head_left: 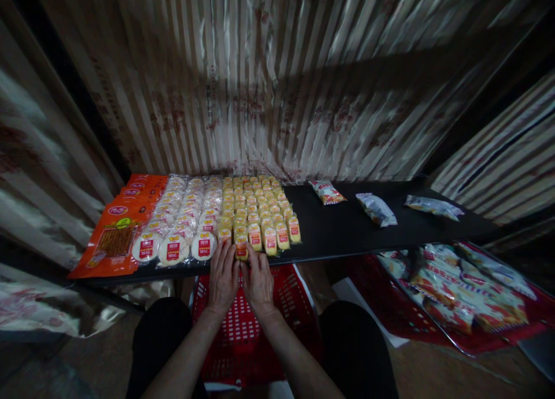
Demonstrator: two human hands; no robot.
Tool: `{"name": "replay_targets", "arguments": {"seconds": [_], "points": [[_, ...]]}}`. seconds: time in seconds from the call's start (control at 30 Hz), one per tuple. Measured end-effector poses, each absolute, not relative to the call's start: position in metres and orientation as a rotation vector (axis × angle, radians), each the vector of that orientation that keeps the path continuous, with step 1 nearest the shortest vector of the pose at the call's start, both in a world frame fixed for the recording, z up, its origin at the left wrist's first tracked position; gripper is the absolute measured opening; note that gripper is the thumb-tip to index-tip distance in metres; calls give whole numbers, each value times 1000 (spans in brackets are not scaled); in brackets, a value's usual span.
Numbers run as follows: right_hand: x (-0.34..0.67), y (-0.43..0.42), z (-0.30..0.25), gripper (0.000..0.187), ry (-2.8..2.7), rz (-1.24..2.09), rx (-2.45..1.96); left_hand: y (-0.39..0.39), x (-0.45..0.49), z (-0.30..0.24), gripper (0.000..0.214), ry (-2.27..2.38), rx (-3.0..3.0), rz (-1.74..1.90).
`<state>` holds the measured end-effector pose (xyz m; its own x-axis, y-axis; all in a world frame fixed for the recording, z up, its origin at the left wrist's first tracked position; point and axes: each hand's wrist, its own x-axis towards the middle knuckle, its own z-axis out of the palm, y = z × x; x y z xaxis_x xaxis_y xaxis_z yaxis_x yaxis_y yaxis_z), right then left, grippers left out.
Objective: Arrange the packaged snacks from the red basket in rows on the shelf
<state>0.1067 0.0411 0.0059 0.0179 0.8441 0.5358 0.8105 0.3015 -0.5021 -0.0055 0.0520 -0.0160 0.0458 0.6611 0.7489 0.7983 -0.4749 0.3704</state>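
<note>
- Positioning: both hands extend to the front edge of the black shelf [329,231], on either side of the front yellow packet [241,248].
- Left hand [224,277]: back upward, fingers extended and close together; fingertips at the left side of the front yellow packet and over the lower part of the packet beside it.
- Right hand [259,279]: back upward, fingers extended with slight gaps; fingertips at the right side of the front yellow packet. Whether either hand clamps it cannot be told.
- Front yellow packet: upright at the shelf edge, slightly forward of its neighbours, at the near end of a column.
- Yellow packets [269,238]: set in close columns running back toward the pleated sheet [269,98].
- Left of these: three columns of round white crackers [173,250] in clear wrappers, then overlapping orange bags [117,214] at the shelf end.
- Right of these: three loose packets [376,209], lying well apart.
- Below shelf: red basket [299,318] between the person's legs; second basket [399,324] at right, holding bagged packets [459,289].
</note>
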Motion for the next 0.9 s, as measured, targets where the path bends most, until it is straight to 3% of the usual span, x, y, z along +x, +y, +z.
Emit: {"name": "replay_targets", "arguments": {"seconds": [0.9], "points": [[107,46,8,50,-1855,-21,-1556,55,-7,-12,55,-1453,-2133,-1417]]}}
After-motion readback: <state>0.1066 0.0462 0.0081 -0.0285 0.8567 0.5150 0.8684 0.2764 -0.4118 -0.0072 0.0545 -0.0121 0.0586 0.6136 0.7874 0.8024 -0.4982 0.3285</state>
